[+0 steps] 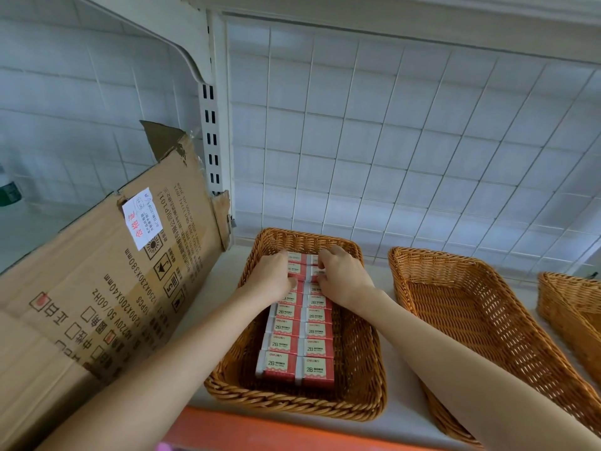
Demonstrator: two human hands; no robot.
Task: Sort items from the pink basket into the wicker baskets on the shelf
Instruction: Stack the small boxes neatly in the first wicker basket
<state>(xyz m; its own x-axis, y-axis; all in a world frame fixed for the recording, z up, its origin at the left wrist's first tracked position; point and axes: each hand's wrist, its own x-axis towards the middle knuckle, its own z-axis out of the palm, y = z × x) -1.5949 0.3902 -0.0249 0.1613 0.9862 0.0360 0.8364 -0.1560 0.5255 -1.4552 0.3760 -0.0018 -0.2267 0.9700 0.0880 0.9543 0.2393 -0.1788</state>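
Left basket (292,405) on shelf (401,372): 2B boxes (299,346) in 2 rows, approx full. Left hand (273,271), right hand (344,276) close together, gripping far boxes. Middle basket (455,307) unfilled, so I judge sorting early. Pink basket not visible.

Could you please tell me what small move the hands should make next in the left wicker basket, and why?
The left hand and right hand both grip the far end of the two rows of small red-and-white 2B boxes in the brown oblong wicker basket; the nearer ones already lie in line. So probably: seat the far ones flush and let go.
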